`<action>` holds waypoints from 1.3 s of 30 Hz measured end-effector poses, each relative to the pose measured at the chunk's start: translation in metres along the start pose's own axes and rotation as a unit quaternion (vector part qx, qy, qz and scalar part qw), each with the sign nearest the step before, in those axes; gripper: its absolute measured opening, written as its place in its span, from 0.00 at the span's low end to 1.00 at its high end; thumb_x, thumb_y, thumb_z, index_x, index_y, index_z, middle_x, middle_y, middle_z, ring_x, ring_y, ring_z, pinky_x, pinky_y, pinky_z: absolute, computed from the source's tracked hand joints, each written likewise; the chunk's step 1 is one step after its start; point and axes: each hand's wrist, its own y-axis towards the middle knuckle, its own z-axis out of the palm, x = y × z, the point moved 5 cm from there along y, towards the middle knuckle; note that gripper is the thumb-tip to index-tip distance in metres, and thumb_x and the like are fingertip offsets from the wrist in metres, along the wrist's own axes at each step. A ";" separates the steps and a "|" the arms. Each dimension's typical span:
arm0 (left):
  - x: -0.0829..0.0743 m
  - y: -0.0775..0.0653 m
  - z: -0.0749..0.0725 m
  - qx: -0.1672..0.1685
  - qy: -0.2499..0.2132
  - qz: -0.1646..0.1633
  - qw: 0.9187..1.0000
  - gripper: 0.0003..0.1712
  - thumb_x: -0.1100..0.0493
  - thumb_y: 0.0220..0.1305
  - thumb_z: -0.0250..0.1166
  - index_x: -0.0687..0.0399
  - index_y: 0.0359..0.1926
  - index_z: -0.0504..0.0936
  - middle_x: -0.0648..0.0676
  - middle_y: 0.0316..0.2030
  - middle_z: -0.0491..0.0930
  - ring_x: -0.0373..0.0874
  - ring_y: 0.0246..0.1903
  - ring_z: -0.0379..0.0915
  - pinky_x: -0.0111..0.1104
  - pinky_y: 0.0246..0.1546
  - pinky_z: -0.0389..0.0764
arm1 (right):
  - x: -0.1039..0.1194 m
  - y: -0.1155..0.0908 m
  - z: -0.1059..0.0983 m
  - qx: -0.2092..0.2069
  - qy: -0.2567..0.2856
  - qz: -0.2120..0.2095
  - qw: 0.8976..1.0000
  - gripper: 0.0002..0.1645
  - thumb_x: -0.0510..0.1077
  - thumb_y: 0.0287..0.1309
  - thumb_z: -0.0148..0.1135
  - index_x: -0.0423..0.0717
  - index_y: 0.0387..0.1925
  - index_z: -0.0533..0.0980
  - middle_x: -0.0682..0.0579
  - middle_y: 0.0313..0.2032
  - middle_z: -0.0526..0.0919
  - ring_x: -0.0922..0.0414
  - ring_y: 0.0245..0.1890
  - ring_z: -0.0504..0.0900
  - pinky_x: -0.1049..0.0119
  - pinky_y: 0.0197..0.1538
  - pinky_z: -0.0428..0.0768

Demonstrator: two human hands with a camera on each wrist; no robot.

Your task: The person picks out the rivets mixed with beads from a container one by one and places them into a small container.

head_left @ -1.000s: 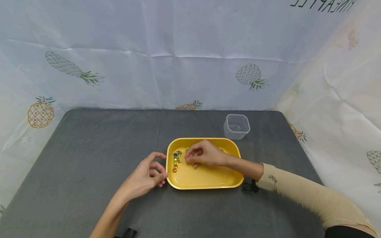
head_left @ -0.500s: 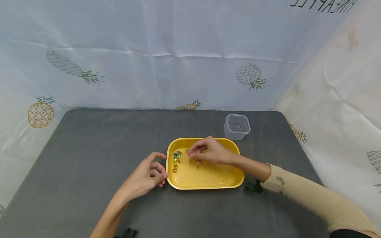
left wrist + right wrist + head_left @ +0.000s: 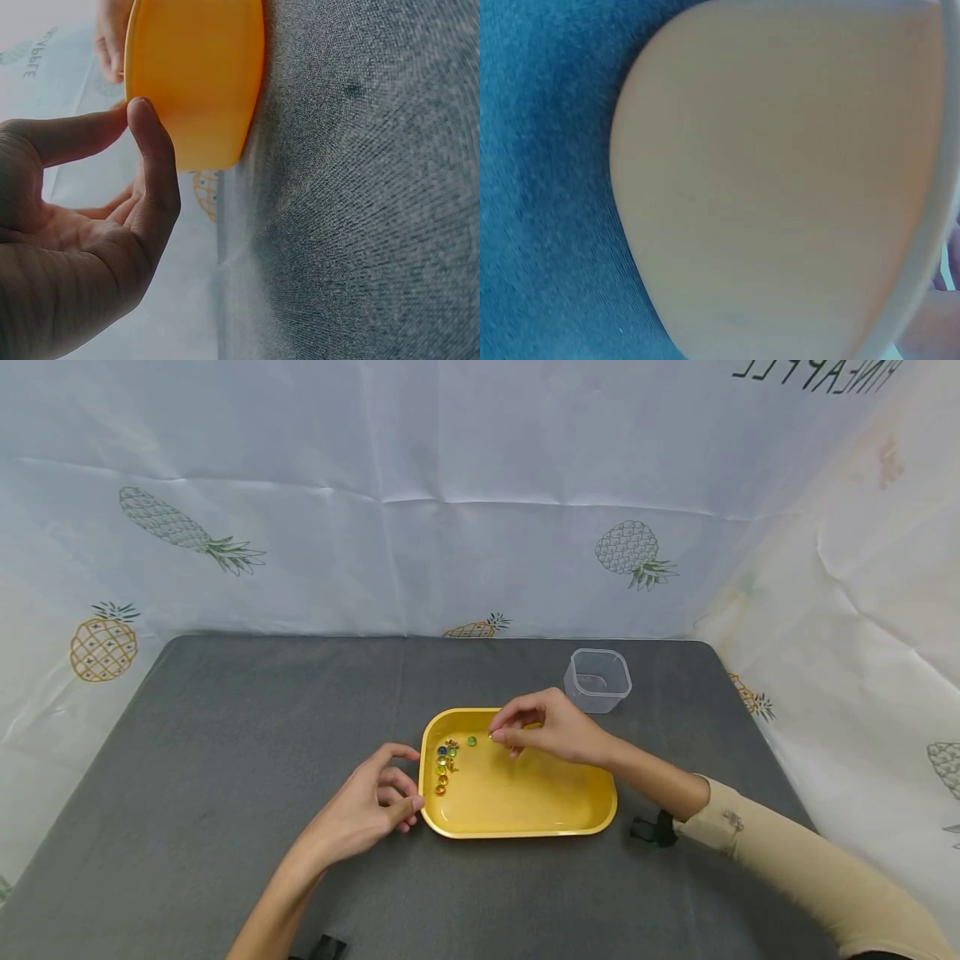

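Observation:
A yellow tray (image 3: 517,802) lies on the grey table. Along its left side sit several small glass-like beads (image 3: 441,768), blue, green, yellow and amber, with small gold-coloured pieces (image 3: 453,766) among them. One green bead (image 3: 472,741) lies apart, to their right. My left hand (image 3: 375,802) holds the tray's left rim with thumb and index finger; in the left wrist view those tips meet at its edge. Over the tray's back part, my right hand (image 3: 551,727) pinches a tiny gold-coloured piece (image 3: 491,735), mostly hidden by the fingertips. The right wrist view mostly shows the tray's outer wall.
A clear square plastic container (image 3: 597,681) stands just behind the tray's back right corner. A white curtain (image 3: 480,568) printed with pineapples hangs behind the table and along its sides.
My right hand has moved right and toward the back of the tray, pinching the tiny piece, and uncovered the lone green bead. My left hand has stayed at the rim.

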 end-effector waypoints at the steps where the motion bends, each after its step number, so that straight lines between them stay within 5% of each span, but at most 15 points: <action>1: 0.000 0.000 0.000 0.000 0.000 0.000 1.000 0.35 0.67 0.72 0.69 0.65 0.73 0.64 0.60 0.38 0.84 0.50 0.33 0.86 0.38 0.34 0.88 | 0.001 -0.001 -0.002 -0.004 0.000 0.001 1.000 0.09 0.34 0.68 0.72 0.35 0.47 0.87 0.27 0.42 0.89 0.39 0.34 0.91 0.43 0.44 0.90; 12: 0.000 0.000 0.000 -0.001 0.002 -0.003 1.000 0.35 0.67 0.72 0.70 0.65 0.73 0.64 0.59 0.38 0.84 0.50 0.33 0.85 0.37 0.34 0.88 | 0.007 -0.008 -0.021 -0.034 -0.044 0.011 0.998 0.07 0.40 0.71 0.72 0.45 0.48 0.88 0.34 0.41 0.90 0.36 0.36 0.91 0.56 0.33 0.88; 20: 0.000 -0.001 0.000 -0.006 0.004 -0.005 1.000 0.35 0.67 0.72 0.70 0.64 0.73 0.65 0.60 0.38 0.84 0.51 0.33 0.85 0.38 0.34 0.88 | 0.010 -0.015 -0.033 -0.059 -0.038 0.006 0.998 0.09 0.38 0.70 0.73 0.42 0.49 0.88 0.28 0.41 0.88 0.35 0.36 0.89 0.45 0.45 0.91; 30: 0.000 0.000 0.001 0.001 0.007 0.007 1.000 0.34 0.67 0.72 0.69 0.65 0.73 0.65 0.60 0.39 0.85 0.52 0.34 0.85 0.39 0.34 0.88 | 0.008 -0.030 -0.063 -0.123 -0.045 -0.001 0.991 0.11 0.39 0.71 0.71 0.40 0.51 0.87 0.40 0.44 0.90 0.50 0.35 0.91 0.60 0.47 0.92; 39: 0.000 0.000 0.000 -0.002 0.010 0.004 1.000 0.34 0.67 0.72 0.69 0.65 0.73 0.65 0.60 0.39 0.85 0.52 0.33 0.85 0.38 0.34 0.88 | 0.005 -0.035 -0.085 -0.165 -0.078 -0.022 0.983 0.10 0.40 0.71 0.72 0.42 0.50 0.88 0.48 0.42 0.90 0.54 0.34 0.91 0.61 0.45 0.92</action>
